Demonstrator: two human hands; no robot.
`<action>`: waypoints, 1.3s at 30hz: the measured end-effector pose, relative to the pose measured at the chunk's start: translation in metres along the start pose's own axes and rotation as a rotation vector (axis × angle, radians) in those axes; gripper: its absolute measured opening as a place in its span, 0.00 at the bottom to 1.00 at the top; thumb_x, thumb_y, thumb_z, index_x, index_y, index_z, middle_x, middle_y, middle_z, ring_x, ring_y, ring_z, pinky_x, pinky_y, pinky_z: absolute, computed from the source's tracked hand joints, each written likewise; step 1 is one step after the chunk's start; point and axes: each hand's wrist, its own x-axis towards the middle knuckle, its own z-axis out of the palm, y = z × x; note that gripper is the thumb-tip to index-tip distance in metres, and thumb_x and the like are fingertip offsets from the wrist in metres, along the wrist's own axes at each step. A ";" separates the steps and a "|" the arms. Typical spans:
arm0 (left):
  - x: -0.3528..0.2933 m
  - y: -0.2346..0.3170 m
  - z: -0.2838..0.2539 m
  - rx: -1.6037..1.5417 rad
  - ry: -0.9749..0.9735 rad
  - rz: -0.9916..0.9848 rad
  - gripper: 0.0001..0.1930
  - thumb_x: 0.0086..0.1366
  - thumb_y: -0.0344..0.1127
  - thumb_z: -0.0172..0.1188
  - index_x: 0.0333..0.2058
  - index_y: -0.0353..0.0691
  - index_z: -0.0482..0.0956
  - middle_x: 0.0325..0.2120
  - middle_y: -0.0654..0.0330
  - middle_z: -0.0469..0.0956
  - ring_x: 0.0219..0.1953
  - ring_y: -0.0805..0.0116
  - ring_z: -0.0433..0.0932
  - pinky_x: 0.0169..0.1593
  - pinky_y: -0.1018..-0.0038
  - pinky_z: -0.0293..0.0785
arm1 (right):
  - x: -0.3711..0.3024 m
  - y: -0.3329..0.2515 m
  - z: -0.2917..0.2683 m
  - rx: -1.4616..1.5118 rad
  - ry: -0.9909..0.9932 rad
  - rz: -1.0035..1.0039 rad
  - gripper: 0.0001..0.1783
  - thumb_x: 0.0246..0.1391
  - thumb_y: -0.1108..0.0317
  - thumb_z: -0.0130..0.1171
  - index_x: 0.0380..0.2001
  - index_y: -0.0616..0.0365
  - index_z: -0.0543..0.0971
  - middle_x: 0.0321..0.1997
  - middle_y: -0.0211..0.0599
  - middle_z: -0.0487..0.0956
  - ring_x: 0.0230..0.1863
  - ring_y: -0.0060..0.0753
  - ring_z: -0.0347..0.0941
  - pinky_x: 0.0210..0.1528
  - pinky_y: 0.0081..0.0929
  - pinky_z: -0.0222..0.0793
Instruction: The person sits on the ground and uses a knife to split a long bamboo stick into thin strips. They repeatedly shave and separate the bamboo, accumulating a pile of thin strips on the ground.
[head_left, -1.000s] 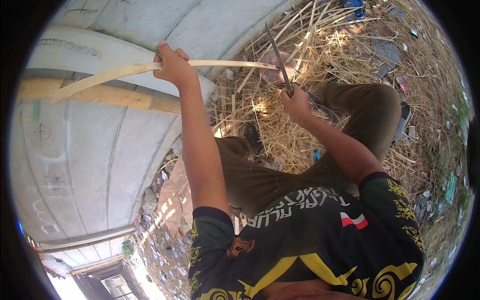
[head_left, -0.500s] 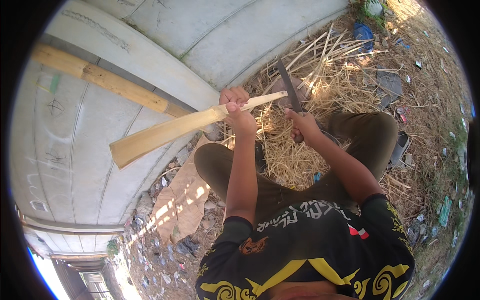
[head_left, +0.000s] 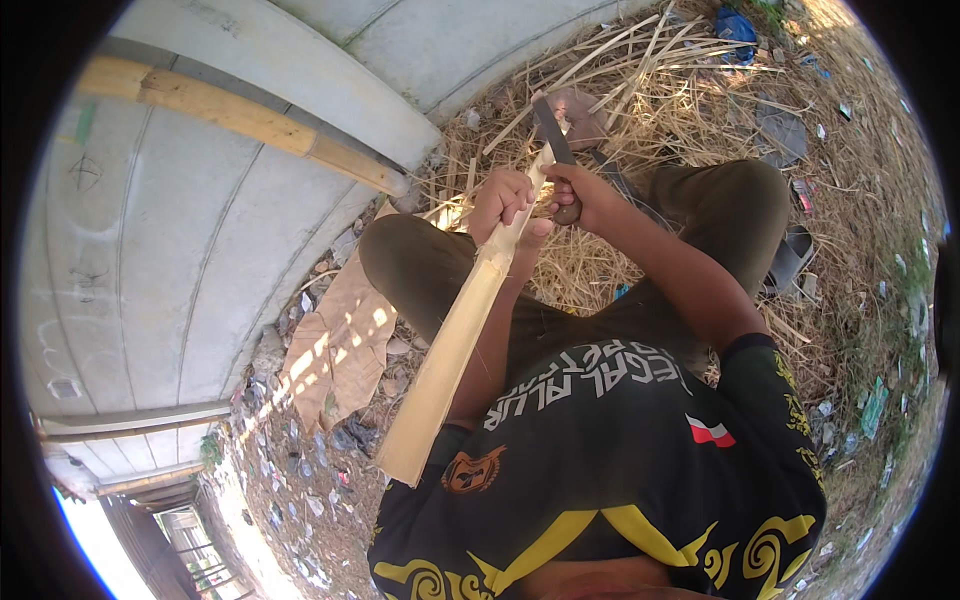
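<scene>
My left hand (head_left: 505, 205) is wrapped round a split bamboo piece (head_left: 450, 350), pale and broad at the near end, narrowing toward the far end. The piece slants from my chest up over my lap. Closed on the handle of a dark-bladed knife, my right hand (head_left: 585, 198) is beside the bamboo's narrow end. The knife blade (head_left: 553, 135) points up and away, lying against or just past that tip; I cannot tell how deep it touches. My right thumb reaches toward the bamboo.
Bamboo strips and shavings (head_left: 640, 90) cover the ground ahead, around a round brownish block (head_left: 572, 118). A concrete wall (head_left: 200, 270) with a bamboo pole (head_left: 230, 120) stands at left. Brown cardboard (head_left: 335, 350) lies beside my left knee; a grey sandal (head_left: 790, 258) is past my right knee.
The bamboo has swung from pointing left to slanting back toward my chest. Both hands have come closer together, and the knife has moved left and up to the narrow end.
</scene>
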 end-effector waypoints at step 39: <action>0.258 0.111 0.004 -0.241 0.149 0.296 0.26 0.73 0.58 0.48 0.19 0.50 0.61 0.09 0.72 0.52 0.09 0.79 0.48 0.12 0.79 0.45 | -0.103 -0.010 0.076 -0.448 -0.166 -0.451 0.17 0.62 0.66 0.61 0.20 0.54 0.69 0.11 0.24 0.63 0.10 0.18 0.59 0.18 0.27 0.64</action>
